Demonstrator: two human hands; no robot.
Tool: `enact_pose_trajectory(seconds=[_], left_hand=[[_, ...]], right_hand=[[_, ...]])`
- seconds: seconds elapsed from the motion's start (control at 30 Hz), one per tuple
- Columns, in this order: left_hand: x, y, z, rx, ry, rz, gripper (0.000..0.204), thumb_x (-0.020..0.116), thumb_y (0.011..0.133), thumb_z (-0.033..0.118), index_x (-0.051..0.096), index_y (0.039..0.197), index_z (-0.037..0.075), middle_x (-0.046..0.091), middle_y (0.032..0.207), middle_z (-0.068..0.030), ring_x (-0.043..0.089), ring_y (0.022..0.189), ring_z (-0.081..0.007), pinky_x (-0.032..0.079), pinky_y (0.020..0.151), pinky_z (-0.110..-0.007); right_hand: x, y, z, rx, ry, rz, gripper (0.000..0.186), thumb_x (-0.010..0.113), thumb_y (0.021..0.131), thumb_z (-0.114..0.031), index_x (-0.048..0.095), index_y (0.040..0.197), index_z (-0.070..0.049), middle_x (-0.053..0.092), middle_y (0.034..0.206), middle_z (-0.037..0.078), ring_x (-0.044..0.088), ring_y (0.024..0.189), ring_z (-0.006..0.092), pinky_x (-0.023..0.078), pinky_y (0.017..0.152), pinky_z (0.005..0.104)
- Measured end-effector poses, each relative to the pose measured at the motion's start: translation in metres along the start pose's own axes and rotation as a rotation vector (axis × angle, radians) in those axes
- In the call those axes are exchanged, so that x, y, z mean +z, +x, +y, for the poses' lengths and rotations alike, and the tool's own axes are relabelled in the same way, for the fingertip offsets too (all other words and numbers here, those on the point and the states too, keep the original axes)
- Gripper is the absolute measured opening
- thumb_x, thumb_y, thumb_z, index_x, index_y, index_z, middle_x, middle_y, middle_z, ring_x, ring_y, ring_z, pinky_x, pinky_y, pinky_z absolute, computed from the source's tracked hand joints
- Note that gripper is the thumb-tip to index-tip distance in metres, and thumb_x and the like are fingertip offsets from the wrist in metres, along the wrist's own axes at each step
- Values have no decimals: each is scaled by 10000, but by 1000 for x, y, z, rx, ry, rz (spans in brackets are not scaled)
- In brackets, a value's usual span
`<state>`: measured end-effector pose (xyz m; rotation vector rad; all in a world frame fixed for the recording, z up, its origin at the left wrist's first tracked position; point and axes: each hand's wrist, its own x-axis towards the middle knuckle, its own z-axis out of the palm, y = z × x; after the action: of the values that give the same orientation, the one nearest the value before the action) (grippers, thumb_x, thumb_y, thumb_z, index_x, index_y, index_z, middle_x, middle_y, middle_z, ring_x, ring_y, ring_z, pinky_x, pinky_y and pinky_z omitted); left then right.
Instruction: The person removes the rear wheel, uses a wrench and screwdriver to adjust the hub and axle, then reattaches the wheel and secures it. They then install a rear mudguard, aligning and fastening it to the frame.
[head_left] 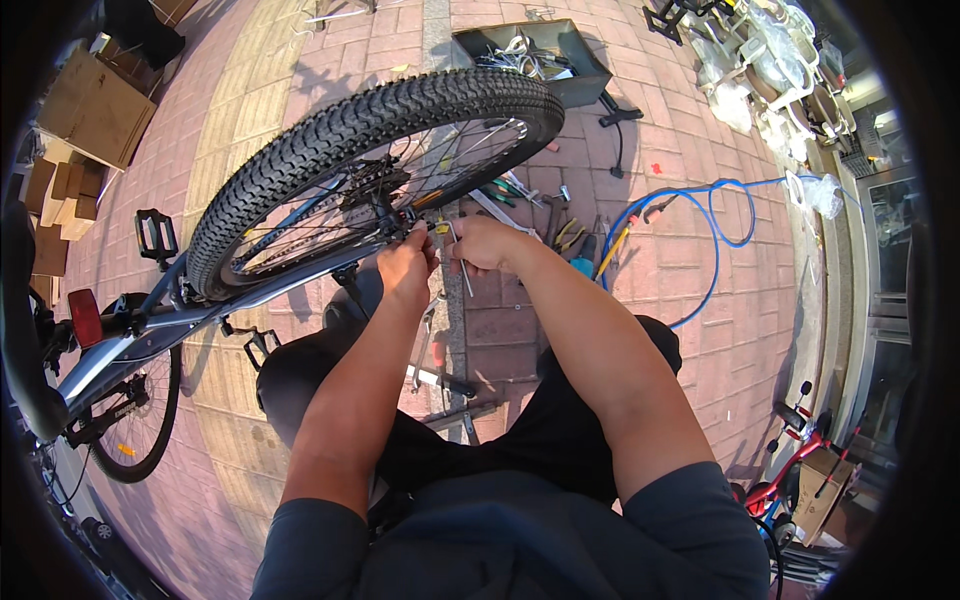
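Note:
A bicycle with a silver-blue frame stands tilted in front of me, its knobbly tyre raised toward me. My left hand is at the wheel's hub, its fingers pinched on a small part by the rear derailleur; the fingers hide that part. Just right of it, my right hand is closed on a thin silver hex key, whose long arm points down toward the ground. The cassette shows between the spokes.
Pliers and other hand tools lie on the paving beyond my right hand. Farther off is a metal toolbox. A blue hose loops at right. Cardboard boxes stand far left. Between my knees lie more tools, including a hammer.

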<state>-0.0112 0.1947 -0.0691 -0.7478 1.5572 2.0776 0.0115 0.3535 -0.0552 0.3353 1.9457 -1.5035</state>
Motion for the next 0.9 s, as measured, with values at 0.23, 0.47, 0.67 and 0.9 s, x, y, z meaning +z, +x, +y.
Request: enact_pose_trajectory(seconds=[0.23,0.47,0.67,0.9], left_hand=[[3,-2,4,1,-3,-30,165,700,936,113,623,830,12,579,705,-52,537,562,-152,452,480,-302],[3,-6,6,-28,27,-11,149,702,935,117,635,829,36,567,694,-31,518,565,-135,445,494,-292],[4,-8,8,-38,0,-13,143,701,937,114,637,842,28,568,713,-29,516,575,-134,437,500,-290],[2,-7,8,-55,1,-20,190,680,957,134,608,811,37,559,712,-26,506,591,-123,431,514,-282]], right_hand=[[32,22,26,-329,-216,468,90,621,918,-110,607,943,-25,689,763,138,664,604,246,510,550,374],[59,46,33,-462,-133,894,110,635,870,-87,657,965,-37,706,937,202,683,887,402,532,744,457],[59,56,26,-433,0,971,156,635,862,-60,682,1006,-26,718,941,193,703,879,366,545,750,422],[49,43,39,-270,578,421,226,629,946,-91,678,1147,1,703,873,55,676,792,133,551,688,284]])
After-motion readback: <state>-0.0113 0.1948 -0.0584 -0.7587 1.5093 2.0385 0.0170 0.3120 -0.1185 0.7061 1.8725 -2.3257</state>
